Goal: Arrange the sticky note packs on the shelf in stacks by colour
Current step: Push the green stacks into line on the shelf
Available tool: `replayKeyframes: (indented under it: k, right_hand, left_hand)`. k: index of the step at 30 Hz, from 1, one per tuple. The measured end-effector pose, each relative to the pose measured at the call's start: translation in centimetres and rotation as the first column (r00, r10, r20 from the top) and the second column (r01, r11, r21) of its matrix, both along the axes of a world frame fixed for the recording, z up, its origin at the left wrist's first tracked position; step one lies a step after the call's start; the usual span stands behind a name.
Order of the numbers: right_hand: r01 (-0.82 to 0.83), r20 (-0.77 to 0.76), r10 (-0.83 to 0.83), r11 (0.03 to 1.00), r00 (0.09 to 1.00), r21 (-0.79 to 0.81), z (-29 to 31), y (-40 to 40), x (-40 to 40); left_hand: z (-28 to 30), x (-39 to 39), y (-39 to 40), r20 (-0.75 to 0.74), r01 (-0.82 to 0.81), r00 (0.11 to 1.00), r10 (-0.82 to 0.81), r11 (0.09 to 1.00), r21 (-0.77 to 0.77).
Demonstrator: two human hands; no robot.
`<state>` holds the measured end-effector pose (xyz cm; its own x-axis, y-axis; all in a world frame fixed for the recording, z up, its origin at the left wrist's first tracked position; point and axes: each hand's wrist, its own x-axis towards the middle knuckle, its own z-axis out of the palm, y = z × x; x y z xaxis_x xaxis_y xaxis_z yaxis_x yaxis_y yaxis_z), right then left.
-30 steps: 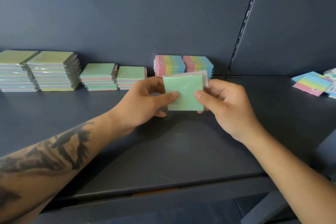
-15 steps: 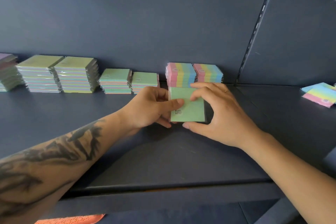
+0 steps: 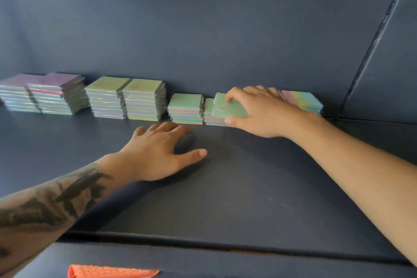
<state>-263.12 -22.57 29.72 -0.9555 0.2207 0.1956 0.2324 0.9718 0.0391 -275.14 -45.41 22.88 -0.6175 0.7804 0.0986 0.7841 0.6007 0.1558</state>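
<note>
Right now I see my right hand [image 3: 259, 111] gripping a green sticky note pack [image 3: 228, 108], with the fingers curled over its far edge and the thumb under its near edge. The pack is tilted, its left end raised, and it sits over the right-hand green stack [image 3: 213, 117], the second of two short green-topped stacks at the back of the dark shelf [image 3: 248, 187]; whether the pack already touches that stack I cannot tell. My left hand [image 3: 158, 153] holds nothing: its fingers are spread and relaxed, palm down, low over the shelf surface in front of the left green stack [image 3: 185, 108]. Whether the palm rests on the shelf I cannot say. Further left stand two taller yellow-green stacks [image 3: 126, 98] side by side, and at the far left two pink-topped stacks [image 3: 42, 92], the nearer one leaning a little. Just behind my right hand, partly hidden by it, is a rainbow-striped stack [image 3: 303, 100] against the back panel [image 3: 203, 40]. All the stacks line the rear of the shelf. An orange mesh fabric [image 3: 108, 272] shows at the bottom edge, below the shelf's front lip.
</note>
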Motion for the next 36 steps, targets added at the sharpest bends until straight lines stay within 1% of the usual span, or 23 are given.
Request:
replayKeyframes:
  k: [4, 8, 11, 18, 23, 25, 30, 31, 33, 36]
  right_hand:
    - [0.019, 0.081, -0.023, 0.998, 0.996, 0.052, 0.3, 0.5, -3.9]
    - [0.026, 0.138, -0.027, 1.0, 0.99, 0.01, -0.4, 1.6, -6.2]
    - [0.018, 0.111, -0.014, 0.999, 0.994, -0.035, -0.4, 2.1, -6.7]
    - [0.015, 0.079, -0.012, 0.999, 0.997, -0.035, -0.7, 1.8, -7.2]
    - [0.052, 0.121, -0.05, 0.999, 0.991, -0.014, -0.7, 1.3, -7.3]
    - [0.052, 0.114, -0.05, 0.999, 0.992, -0.008, -0.7, 1.1, -7.0]
    - [-0.016, -0.062, 0.016, 1.0, 0.998, -0.004, -0.9, -1.2, -2.7]
    - [-0.045, -0.064, 0.044, 0.999, 0.997, -0.017, -1.1, -1.8, -1.2]
    - [-0.091, -0.023, 0.089, 0.99, 0.996, -0.112, -1.6, -2.9, 2.5]
    - [-0.094, 0.036, 0.105, 0.969, 0.994, -0.23, -2.8, -3.9, 8.7]
  left_hand:
    - [-0.9, -0.5, -0.3, 0.056, -0.047, 0.997, 0.048, 0.999, -0.022]
    - [-1.0, -0.7, -0.1, 0.072, -0.058, 0.996, 0.059, 0.998, -0.017]
    - [-1.1, -1.1, -0.1, 0.078, -0.06, 0.995, 0.061, 0.998, -0.018]
    - [-1.0, -1.5, 0.2, 0.107, -0.057, 0.993, 0.057, 0.998, -0.008]
    - [-0.9, -1.9, 0.3, 0.121, -0.038, 0.992, 0.041, 0.999, -0.028]
    - [-0.7, -1.9, 0.1, 0.125, -0.032, 0.991, 0.036, 0.999, -0.032]
    - [0.3, 0.3, -0.8, 0.055, -0.04, 0.998, 0.04, 0.999, -0.01]
    - [0.4, 1.4, -1.1, 0.048, -0.04, 0.998, 0.04, 0.999, -0.004]
    - [0.7, 4.3, -1.4, 0.046, -0.042, 0.998, 0.043, 0.999, -0.008]
    - [0.1, 10.0, -1.7, 0.063, -0.032, 0.997, 0.035, 0.999, -0.038]
